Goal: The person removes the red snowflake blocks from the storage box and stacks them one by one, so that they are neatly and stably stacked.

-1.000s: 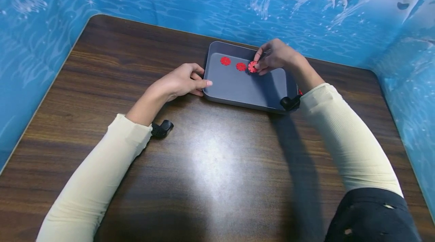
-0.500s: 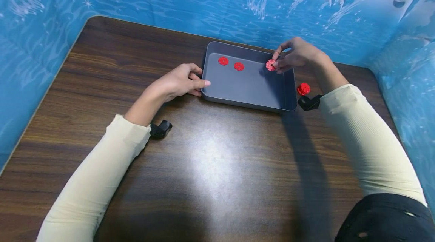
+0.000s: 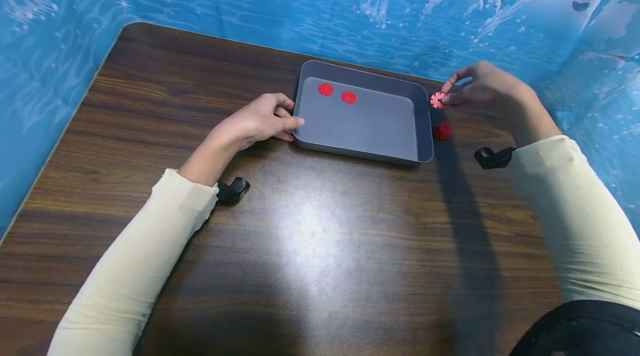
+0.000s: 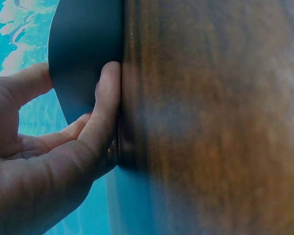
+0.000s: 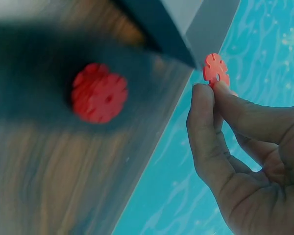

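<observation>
Between thumb and fingertips my right hand (image 3: 482,88) pinches a red notched plastic disc (image 5: 215,68), held up just past the right wall of the grey tray (image 3: 360,128). Below that hand, on the table, a small stack of red discs (image 5: 99,94) stands beside the tray. My left hand (image 3: 265,120) grips the tray's left end, thumb over the rim and fingers against the outer wall. Inside the tray, toward the back left, lie two red discs, the left disc (image 3: 325,89) and the right disc (image 3: 348,97), a little apart.
The dark wooden table (image 3: 280,234) reaches back to a blue sea-patterned curtain (image 3: 200,0). That curtain also runs along the right side. Black wrist cameras sit at both cuffs, the left camera (image 3: 233,190) and the right camera (image 3: 492,158).
My right hand has carried the pinched disc rightward, from over the tray to outside its right wall. The stack of discs has come into view. My left hand keeps its hold on the tray.
</observation>
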The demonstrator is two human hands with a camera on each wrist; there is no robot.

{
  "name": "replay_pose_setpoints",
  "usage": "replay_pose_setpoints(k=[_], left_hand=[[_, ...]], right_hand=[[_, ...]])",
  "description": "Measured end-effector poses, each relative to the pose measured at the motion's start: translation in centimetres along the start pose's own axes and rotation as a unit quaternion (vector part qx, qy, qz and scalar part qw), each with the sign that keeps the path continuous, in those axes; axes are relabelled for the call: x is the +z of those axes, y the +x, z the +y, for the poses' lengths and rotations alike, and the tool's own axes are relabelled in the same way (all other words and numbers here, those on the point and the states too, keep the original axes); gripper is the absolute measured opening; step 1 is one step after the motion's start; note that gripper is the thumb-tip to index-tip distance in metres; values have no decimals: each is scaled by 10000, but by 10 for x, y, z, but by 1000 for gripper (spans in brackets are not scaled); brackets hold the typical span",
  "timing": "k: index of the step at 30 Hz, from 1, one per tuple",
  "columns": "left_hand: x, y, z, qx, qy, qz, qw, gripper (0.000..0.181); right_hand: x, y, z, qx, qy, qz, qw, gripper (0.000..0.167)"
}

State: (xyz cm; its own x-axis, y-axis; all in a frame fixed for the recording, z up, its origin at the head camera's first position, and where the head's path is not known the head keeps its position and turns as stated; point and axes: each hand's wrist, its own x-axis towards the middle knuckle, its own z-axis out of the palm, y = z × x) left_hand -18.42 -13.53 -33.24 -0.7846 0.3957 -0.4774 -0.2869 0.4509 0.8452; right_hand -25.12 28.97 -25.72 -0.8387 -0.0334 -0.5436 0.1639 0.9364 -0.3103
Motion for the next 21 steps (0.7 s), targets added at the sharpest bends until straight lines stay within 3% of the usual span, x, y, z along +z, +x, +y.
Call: replay_pose_setpoints(k=[6, 21], left_hand=[[-1, 0, 0, -44, 17, -2, 10000, 68], [1, 0, 1, -22, 49, 11, 10000, 67]], right_hand=[[1, -5, 21, 113, 90, -203, 9997, 37], [19, -3, 52, 252, 1453, -525, 9877, 20]])
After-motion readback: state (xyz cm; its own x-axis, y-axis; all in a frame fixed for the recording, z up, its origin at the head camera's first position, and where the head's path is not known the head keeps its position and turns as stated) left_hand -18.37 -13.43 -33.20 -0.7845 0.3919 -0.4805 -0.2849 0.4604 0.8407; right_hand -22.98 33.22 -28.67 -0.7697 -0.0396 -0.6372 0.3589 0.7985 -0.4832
